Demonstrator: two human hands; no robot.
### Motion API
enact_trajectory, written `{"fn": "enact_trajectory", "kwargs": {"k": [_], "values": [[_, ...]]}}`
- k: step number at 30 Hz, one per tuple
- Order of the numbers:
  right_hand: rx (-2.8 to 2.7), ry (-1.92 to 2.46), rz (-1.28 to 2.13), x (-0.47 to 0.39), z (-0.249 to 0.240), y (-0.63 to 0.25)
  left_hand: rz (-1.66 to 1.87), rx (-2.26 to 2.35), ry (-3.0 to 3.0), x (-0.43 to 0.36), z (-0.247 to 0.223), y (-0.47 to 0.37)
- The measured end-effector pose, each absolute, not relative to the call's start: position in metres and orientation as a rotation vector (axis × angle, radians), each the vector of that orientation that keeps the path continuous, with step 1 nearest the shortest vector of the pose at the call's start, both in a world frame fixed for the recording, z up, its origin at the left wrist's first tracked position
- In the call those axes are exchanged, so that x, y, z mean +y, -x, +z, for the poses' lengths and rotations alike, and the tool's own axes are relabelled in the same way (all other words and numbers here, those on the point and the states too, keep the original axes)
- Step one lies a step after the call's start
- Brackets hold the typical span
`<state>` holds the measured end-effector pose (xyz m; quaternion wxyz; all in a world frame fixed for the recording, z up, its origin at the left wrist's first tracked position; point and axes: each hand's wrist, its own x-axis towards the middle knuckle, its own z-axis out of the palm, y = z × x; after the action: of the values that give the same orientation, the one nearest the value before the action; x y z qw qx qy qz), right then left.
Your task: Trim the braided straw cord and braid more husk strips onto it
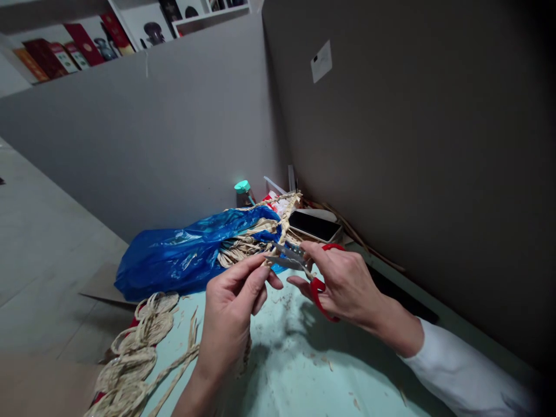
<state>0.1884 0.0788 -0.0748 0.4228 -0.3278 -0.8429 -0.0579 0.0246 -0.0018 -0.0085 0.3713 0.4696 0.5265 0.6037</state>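
Observation:
My left hand [234, 307] is closed in a pinch on a braided straw cord, its fingertips just above the table. A piece of the braid [247, 352] hangs beneath that hand. My right hand [347, 284] holds a pair of scissors [318, 288] by its red handles. The blades are parted and point left, with their tips at my left fingertips. Whether they touch the straw I cannot tell. Behind my hands, pale straw strands [243, 246] spill from a blue plastic bag [174, 249].
Coiled straw braids [145, 330] line the left edge of the pale green table [304, 370]. A phone [316, 226] and a bottle with a turquoise cap [242, 187] are at the back. Grey partitions [195, 133] enclose the far and right sides. Straw scraps dot the tabletop.

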Motion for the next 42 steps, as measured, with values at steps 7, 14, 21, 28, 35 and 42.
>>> {"fn": "enact_trajectory", "kwargs": {"k": [7,14,21,28,35,42], "values": [[-2.123,0.824,-0.207,0.081,-0.076,-0.189,1.543,1.306,-1.225,-0.006,-0.011,-0.024],[-2.137,0.833,-0.237,0.081,-0.076,-0.188,1.508,1.257,-1.203,-0.010,-0.009,-0.025],[-2.065,0.862,-0.348,0.083,-0.080,-0.188,1.490,1.234,-1.218,-0.009,-0.008,-0.028],[-2.112,0.910,-0.317,0.082,-0.081,-0.186,1.534,1.279,-1.239,-0.006,-0.012,-0.024],[-2.221,0.905,-0.253,0.079,-0.087,-0.182,1.532,1.377,-1.283,-0.004,-0.015,-0.023],[-2.178,0.922,-0.279,0.077,-0.085,-0.182,1.503,1.424,-1.346,-0.006,-0.015,-0.023]]}}
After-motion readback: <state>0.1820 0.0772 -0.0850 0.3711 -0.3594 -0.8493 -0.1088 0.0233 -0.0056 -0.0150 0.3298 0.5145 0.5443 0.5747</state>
